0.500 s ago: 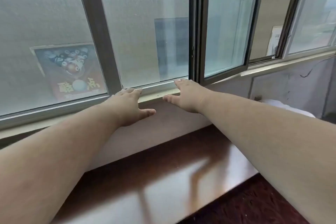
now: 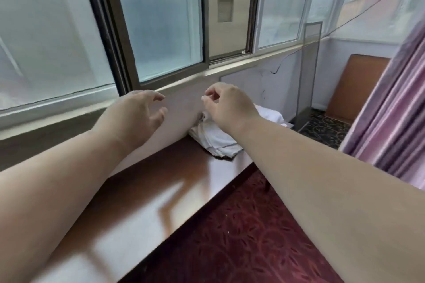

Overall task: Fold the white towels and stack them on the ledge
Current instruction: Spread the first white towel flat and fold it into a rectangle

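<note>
Your left hand (image 2: 135, 117) hangs over the glossy brown ledge (image 2: 142, 195), fingers loosely curled, holding nothing. Your right hand (image 2: 227, 105) is raised too, fingertips curled in, empty. White towels (image 2: 216, 138) lie heaped on the ledge just below and behind it, against the wall (image 2: 181, 108).

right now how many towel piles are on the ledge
2: a folded pile under the right hand, and a rumpled heap just behind it. The hand hides part of both.
</note>
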### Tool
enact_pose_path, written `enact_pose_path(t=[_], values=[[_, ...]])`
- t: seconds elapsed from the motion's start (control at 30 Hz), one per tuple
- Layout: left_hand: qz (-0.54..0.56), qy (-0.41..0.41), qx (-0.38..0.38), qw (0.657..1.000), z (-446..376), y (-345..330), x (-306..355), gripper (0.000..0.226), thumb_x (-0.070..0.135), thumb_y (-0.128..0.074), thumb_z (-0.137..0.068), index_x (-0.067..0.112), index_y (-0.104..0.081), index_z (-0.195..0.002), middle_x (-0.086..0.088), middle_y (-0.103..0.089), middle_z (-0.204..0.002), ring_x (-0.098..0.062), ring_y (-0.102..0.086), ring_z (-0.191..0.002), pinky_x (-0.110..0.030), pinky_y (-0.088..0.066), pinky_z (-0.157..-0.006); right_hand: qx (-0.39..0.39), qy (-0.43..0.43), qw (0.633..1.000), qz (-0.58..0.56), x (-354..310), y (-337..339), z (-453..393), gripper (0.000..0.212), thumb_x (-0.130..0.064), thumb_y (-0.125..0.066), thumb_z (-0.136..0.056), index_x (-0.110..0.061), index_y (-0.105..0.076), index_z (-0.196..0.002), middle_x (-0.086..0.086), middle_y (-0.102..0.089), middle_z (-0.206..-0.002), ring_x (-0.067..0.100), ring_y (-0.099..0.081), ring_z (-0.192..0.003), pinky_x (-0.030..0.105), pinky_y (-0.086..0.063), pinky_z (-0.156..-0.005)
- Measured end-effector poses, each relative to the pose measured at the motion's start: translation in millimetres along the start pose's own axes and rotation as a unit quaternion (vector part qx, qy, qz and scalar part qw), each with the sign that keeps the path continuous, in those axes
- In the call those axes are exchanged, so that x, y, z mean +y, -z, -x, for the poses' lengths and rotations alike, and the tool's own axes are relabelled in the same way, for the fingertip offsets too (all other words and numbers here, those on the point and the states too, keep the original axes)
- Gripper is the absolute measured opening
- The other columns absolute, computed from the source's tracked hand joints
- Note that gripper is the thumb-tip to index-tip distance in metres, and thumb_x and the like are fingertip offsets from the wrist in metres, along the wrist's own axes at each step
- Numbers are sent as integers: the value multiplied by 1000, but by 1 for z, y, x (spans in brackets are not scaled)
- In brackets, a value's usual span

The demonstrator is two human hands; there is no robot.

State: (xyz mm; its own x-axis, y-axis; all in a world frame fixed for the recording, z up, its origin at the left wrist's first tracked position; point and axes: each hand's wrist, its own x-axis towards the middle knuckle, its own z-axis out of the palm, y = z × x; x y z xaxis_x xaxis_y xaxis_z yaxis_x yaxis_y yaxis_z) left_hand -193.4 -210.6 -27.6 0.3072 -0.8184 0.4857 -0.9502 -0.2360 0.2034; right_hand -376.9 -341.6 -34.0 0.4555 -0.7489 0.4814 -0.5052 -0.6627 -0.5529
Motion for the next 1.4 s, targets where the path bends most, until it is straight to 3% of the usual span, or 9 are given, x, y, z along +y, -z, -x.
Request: enact_pose_path(t=[0.13, 0.17, 0.3, 0.43, 0.63, 0.87, 1.1, 1.4], values=[[50, -6, -25, 998, -10, -75, 82, 40, 44, -58, -89, 32, -57, -127, -3, -59, -129, -25, -56, -113, -35, -43, -93, -1, -42, 999, 12, 107, 41, 21, 28, -37, -60, -93, -22, -67, -115, -7, -66, -105, 9, -56, -91, 3, -33, -68], [62, -1, -32, 998, -12, -94, 102, 40, 43, -59, -89, 32, -57, -127, -2, -59, -129, -25, -56, -115, -35, -42, -96, -10, -57, 998, 18, 135, 51, 24, 30, -37, -59, -93, -22, -66, -118, -6, -67, -111, 9, -57, -94, 3, -31, -68], [83, 13, -61, 995, -19, -160, 157, 44, 41, -60, -89, 32, -53, -131, 0, -57, -131, -23, -52, -121, -36, -40, -100, -41, -100, 994, 26, 224, 76, 38, 43, -41, -56, -94, -24, -58, -133, -3, -58, -136, 14, -51, -124, 19, -32, -90], [87, 29, -114, 989, -24, -215, 183, 53, 43, -59, -90, 28, -46, -139, -1, -51, -139, -21, -45, -129, -36, -36, -107, -75, -137, 987, 36, 289, 83, 47, 54, -44, -58, -93, -22, -51, -142, 3, -52, -143, 21, -48, -130, 26, -34, -101], [81, 43, -145, 985, -52, -280, 182, 58, 46, -59, -89, 26, -44, -141, 1, -48, -142, -18, -40, -133, -34, -34, -108, -106, -143, 983, 45, 349, 63, 23, 63, -45, -59, -94, -18, -44, -149, 4, -45, -151, 19, -37, -140, 30, -28, -116], [62, 21, -200, 978, -131, -373, 158, 71, 59, -56, -84, 25, -40, -144, 2, -45, -145, -18, -37, -136, -39, -34, -111, -151, -145, 975, 75, 417, 12, -58, 71, -52, -58, -93, -18, -38, -152, 3, -38, -156, 19, -30, -145, 35, -25, -119], [-14, -26, -301, 953, -248, -456, 131, 87, 70, -47, -85, 25, -17, -154, -3, -21, -160, -24, -10, -149, -40, -16, -120, -198, -169, 958, 121, 475, -34, -159, 81, -58, -56, -92, -13, -30, -154, 6, -35, -157, 21, -25, -146, 33, -22, -118], [-54, -1, -359, 932, -332, -524, 93, 88, 73, -44, -84, 30, -12, -154, -4, -17, -161, -27, -9, -149, -45, -16, -119, -255, -176, 941, 137, 539, -97, -257, 83, -61, -53, -92, -14, -27, -155, 7, -33, -157, 24, -19, -148, 34, -15, -119]])
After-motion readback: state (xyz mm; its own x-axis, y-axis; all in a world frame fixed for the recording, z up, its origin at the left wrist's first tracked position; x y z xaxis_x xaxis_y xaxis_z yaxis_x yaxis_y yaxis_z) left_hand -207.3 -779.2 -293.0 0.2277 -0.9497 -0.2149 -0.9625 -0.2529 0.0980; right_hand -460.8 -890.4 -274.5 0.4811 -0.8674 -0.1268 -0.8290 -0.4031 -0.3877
